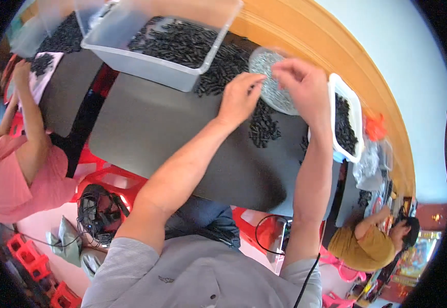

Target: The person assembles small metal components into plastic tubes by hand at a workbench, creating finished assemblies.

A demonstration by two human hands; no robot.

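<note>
My left hand (240, 97) is held over the dark table, thumb and fingers pinched together at the near edge of a round clear dish (286, 104). Whatever lies in that pinch is too small to make out. Many small silvery metal pieces fill the dish. Above its right side my right hand (308, 87) is curled, fingertips pointing toward the left hand; what they grip, if anything, is blurred. A loose heap of small black parts (264, 128) lies just below the dish, and a larger spread of black parts (218, 77) reaches its left side.
A big translucent bin (146, 69) of black parts stands at the far left. Right of the dish is a white basket (332, 102) with black parts, then clear plastic bags (370, 167). Co-workers sit left, in a pink top (33, 174), and right, in a mustard top (362, 246).
</note>
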